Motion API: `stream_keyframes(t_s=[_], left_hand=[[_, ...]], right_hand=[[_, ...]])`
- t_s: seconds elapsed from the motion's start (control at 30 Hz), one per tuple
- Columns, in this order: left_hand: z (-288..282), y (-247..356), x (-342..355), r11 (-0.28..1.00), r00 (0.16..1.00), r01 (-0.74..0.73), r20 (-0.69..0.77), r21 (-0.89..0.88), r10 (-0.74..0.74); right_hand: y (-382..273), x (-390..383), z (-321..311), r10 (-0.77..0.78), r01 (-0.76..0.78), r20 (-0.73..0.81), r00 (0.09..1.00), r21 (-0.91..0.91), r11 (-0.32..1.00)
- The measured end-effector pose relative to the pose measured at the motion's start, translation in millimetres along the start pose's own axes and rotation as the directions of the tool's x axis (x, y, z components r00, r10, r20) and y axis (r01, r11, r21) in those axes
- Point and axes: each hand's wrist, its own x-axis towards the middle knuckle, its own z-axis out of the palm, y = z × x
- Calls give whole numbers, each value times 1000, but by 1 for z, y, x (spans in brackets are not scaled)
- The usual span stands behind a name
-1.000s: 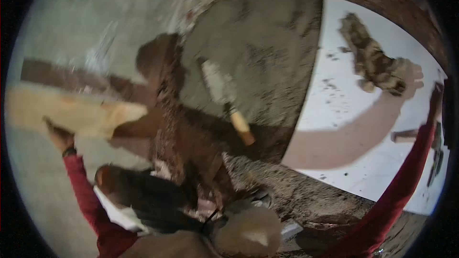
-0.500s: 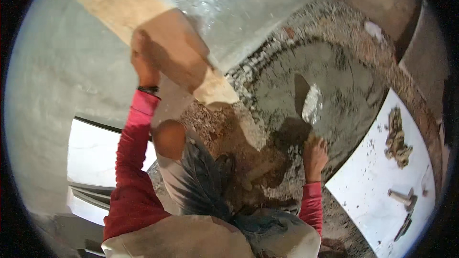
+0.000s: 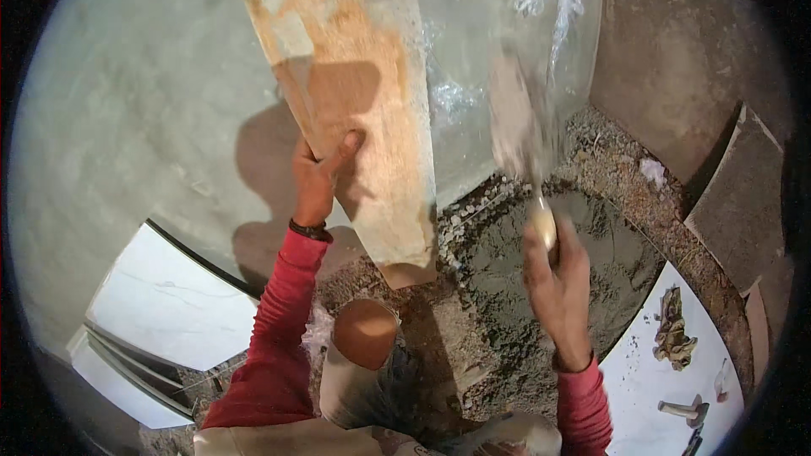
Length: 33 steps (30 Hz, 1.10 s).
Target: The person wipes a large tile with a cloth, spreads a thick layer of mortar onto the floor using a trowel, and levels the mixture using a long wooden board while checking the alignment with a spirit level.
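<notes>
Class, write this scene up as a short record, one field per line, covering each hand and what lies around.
Left hand: gripping a tan board by its left edge, thumb on its face
Right hand: holding a trowel by its handle; blade blurred
Ground: grey mix
Lower right: white slab bearing a hammer and crumpled brownish item
Lower left: white tiles

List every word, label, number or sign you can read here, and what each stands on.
None can be read.
Wooden board and white slab: no legible marking.
Trowel: too blurred to tell.
Hammer: too small to tell.
</notes>
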Motion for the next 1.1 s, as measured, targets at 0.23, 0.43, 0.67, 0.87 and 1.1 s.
stream_keyframes(t_s=[0.23, 0.43, 0.67, 0.87, 1.1], left_hand=[[28, 41, 3, 995, 995, -100, 16, 22, 100], [33, 29, -7, 990, 988, -144, -62, 2, 143], [15, 18, 11, 976, 961, -208, -173, 71, 217], [23, 26, -6, 981, 968, -181, -162, 72, 190], [5, 14, -2, 973, 936, -179, -279, 145, 214]], right_hand=[[-153, 70, 17, -446, 443, 8, 895, 110, 890], [-120, 62, 16, -365, 353, 110, 925, 112, 929], [-43, -14, 50, -257, 255, 312, 915, 49, 966], [-73, 31, 15, -204, 204, 139, 969, 13, 979], [-19, 0, 70, -66, 49, 446, 893, 48, 998]])
